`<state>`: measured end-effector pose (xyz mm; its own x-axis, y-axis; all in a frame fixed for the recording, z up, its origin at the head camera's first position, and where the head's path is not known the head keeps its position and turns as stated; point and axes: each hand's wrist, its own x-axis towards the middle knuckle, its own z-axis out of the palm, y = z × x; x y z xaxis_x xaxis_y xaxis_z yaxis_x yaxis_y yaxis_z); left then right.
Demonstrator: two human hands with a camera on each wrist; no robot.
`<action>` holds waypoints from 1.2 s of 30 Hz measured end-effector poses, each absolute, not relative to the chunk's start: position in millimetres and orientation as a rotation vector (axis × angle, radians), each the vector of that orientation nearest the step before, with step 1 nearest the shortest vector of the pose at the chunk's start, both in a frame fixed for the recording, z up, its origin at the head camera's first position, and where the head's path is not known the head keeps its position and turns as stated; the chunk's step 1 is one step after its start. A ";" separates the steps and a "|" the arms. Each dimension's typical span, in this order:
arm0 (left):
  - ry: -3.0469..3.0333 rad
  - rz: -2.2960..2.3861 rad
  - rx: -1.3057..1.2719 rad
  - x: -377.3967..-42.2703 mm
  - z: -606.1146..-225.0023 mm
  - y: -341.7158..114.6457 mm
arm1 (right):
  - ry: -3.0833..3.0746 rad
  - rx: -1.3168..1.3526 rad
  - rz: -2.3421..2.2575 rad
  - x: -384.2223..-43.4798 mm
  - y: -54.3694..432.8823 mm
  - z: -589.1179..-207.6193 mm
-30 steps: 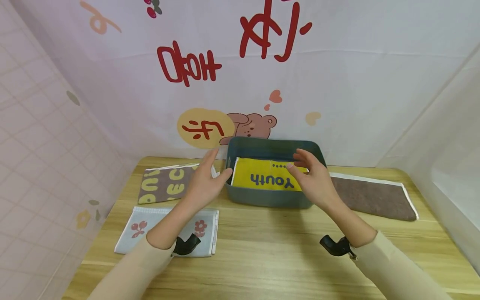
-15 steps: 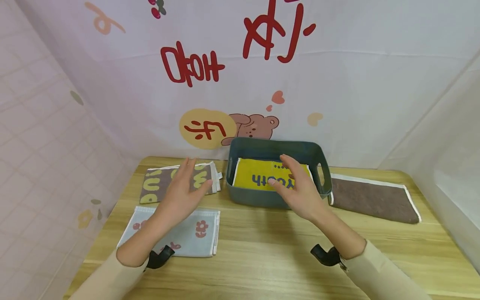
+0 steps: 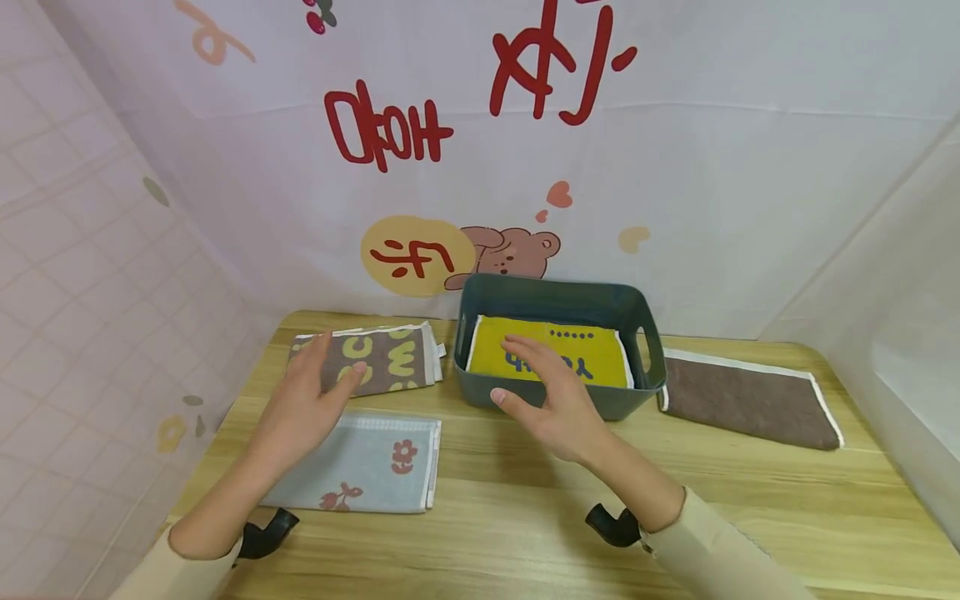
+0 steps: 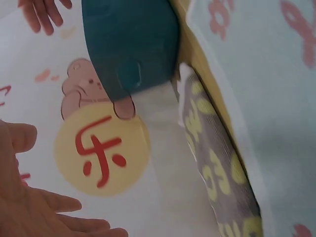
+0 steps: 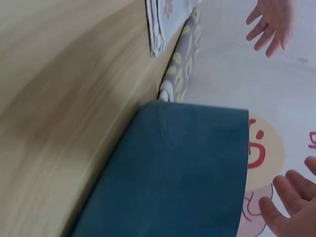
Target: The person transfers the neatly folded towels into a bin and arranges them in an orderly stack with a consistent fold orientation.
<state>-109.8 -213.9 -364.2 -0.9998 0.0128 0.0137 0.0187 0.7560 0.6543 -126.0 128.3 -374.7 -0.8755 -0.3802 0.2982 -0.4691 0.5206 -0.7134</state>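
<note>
Yellow folded cloth towel (image 3: 592,346), printed with dark blue letters reading "Youth" upside down from the wearer's viewpoint, lies flat inside a dark teal, rectangular plastic basket (image 3: 555,298) with rounded corners and oval handle holes. The basket stands at the back of a pale wood-grain table (image 3: 510,533), just in front of a white hanging sheet (image 3: 712,192) printed with red characters, hearts and a pink bear.

The person's right hand (image 3: 558,412) hangs above the basket's front edge, hiding part of the lettering; its fingers are spread loosely and hold nothing. The left hand (image 3: 303,408) is raised over two folded towels on the left, fingers likewise loose and apart, touching neither. Of these, a grey-brown towel with yellow letters (image 3: 386,362) lies farther back, near the basket, and a pale blue towel with pink flowers (image 3: 367,462) lies in front of it. To the basket's right, just beside it, lies a plain brown folded towel with white edging (image 3: 750,400).
</note>
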 end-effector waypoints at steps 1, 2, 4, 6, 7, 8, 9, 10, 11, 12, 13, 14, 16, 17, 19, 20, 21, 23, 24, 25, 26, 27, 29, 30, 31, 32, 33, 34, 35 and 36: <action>-2.929 -1.094 -0.016 -108.9 -365.0 -217.5 | -2.624 0.759 1.304 -124.9 125.7 -375.3; -2.922 -1.089 -0.010 -108.0 -366.1 -220.8 | -2.603 0.774 1.319 -124.0 123.3 -376.1; -2.913 -1.059 0.006 -105.7 -368.4 -226.5 | -2.554 0.803 1.368 -122.2 118.6 -376.6; -2.907 -1.021 0.025 -103.4 -371.6 -231.2 | -2.505 0.834 1.435 -120.9 114.1 -376.7; -2.907 -1.004 0.036 -102.1 -373.4 -233.6 | -2.486 0.848 1.467 -120.3 111.8 -376.8; -2.906 -0.990 0.046 -100.9 -375.3 -236.1 | -2.467 0.860 1.503 -119.7 109.4 -376.8; -2.908 -0.977 0.059 -99.6 -377.2 -238.8 | -2.451 0.874 1.536 -119.2 106.9 -377.0; -2.909 -0.967 0.071 -98.2 -379.2 -241.7 | -2.442 0.886 1.569 -118.7 104.2 -377.5; -2.909 -0.959 0.081 -96.9 -381.2 -245.0 | -2.441 0.891 1.595 -118.0 101.5 -377.8; -2.912 -0.943 0.087 -95.5 -383.1 -248.4 | -2.445 0.890 1.627 -117.3 98.8 -378.8; -2.917 -0.933 0.096 -94.1 -384.9 -251.9 | -2.447 0.887 1.665 -116.7 96.2 -380.1; -2.917 -0.927 0.106 -92.7 -386.7 -255.1 | -2.451 0.882 1.702 -116.1 93.6 -381.5; -2.942 -0.919 0.143 -90.4 -390.0 -260.9 | -2.473 0.858 1.770 -115.0 88.6 -385.1; -2.954 -0.907 0.162 -89.9 -391.5 -263.5 | -2.484 0.846 1.799 -114.4 86.3 -386.9; -2.991 -0.905 0.213 -89.3 -394.3 -268.0 | -2.518 0.822 1.823 -114.0 81.7 -391.7; -3.007 -0.901 0.241 -89.3 -395.6 -270.1 | -2.535 0.816 1.825 -114.0 79.2 -394.6; -3.026 -0.888 0.261 -89.4 -397.0 -272.3 | -2.559 0.806 1.819 -114.1 76.7 -397.9; -3.053 -0.851 0.285 -89.6 -400.2 -277.9 | -2.617 0.784 1.804 -114.5 71.4 -404.8; -3.071 -0.835 0.294 -89.5 -401.7 -280.9 | -2.649 0.769 1.797 -114.7 68.8 -408.6; -3.085 -0.817 0.297 -89.3 -403.4 -284.2 | -2.672 0.759 1.797 -114.9 66.3 -412.6; -3.103 -0.796 0.300 -89.1 -404.7 -287.5 | -2.702 0.737 1.800 -114.7 63.7 -416.1; -3.120 -0.775 0.299 -89.0 -406.3 -291.1 | -2.733 0.712 1.800 -114.8 61.4 -419.6; -3.160 -0.748 0.305 -88.9 -409.0 -297.6 | -2.794 0.661 1.793 -114.8 57.3 -427.0; -3.177 -0.742 0.307 -88.8 -410.3 -300.2 | -2.820 0.636 1.785 -114.8 55.3 -430.3; -3.193 -0.741 0.313 -88.9 -411.7 -302.5 | -2.843 0.613 1.773 -115.0 53.4 -433.7; -3.209 -0.743 0.320 -89.0 -413.5 -304.4 | -2.867 0.588 1.753 -115.4 51.5 -436.9; -3.221 -0.747 0.333 -89.1 -414.8 -305.7 | -2.890 0.565 1.729 -115.9 49.8 -439.9; -3.232 -0.750 0.342 -89.2 -416.4 -306.8 | -2.913 0.543 1.704 -116.2 48.3 -442.3; -3.239 -0.751 0.352 -89.4 -418.2 -307.6 | -2.931 0.527 1.677 -116.7 46.9 -444.3; -3.244 -0.755 0.358 -89.7 -419.7 -308.2 | -2.945 0.514 1.648 -117.4 45.6 -445.9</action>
<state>-89.7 -308.2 -419.7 -0.9557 -0.1580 -0.2483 -0.2514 0.8769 0.4096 -117.4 45.6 -445.9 -0.9187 -0.3847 -0.0892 -0.1252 0.4980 -0.8581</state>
